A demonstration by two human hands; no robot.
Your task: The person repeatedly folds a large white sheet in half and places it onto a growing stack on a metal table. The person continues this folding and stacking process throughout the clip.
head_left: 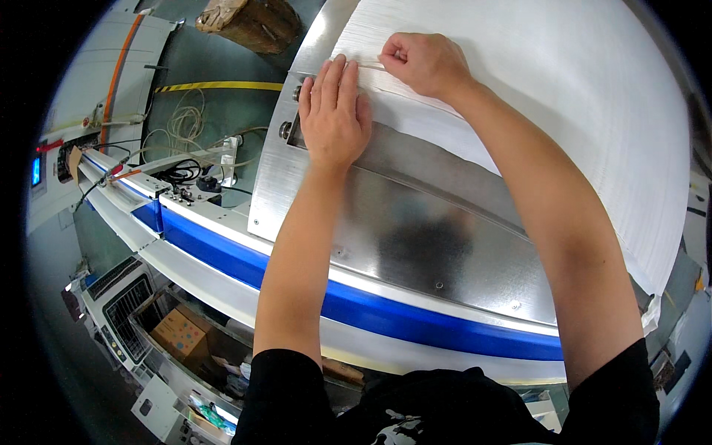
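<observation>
A broad white sheet material (564, 81) with fine lines along it covers the upper right of a metal machine bed. My left hand (334, 115) lies flat on its near left edge, fingers stretched out and pointing away from me. Just to the right, my right hand (426, 65) is closed, with thumb and forefinger pinched at a thin raised edge of the sheet. The fingertips partly hide what they grip. Below both hands, a shiny metal plate (400, 222) shows a dark reflection, and the sheet's uneven lower edge hangs over a recess.
A blue strip (386, 315) runs along the bed's front edge. Two dark knobs (285, 130) sit left of my left hand. Coiled cable (185, 122) lies on the green floor beside a yellow-black stripe (222, 86). A cardboard box (180, 334) stands in a bin at lower left.
</observation>
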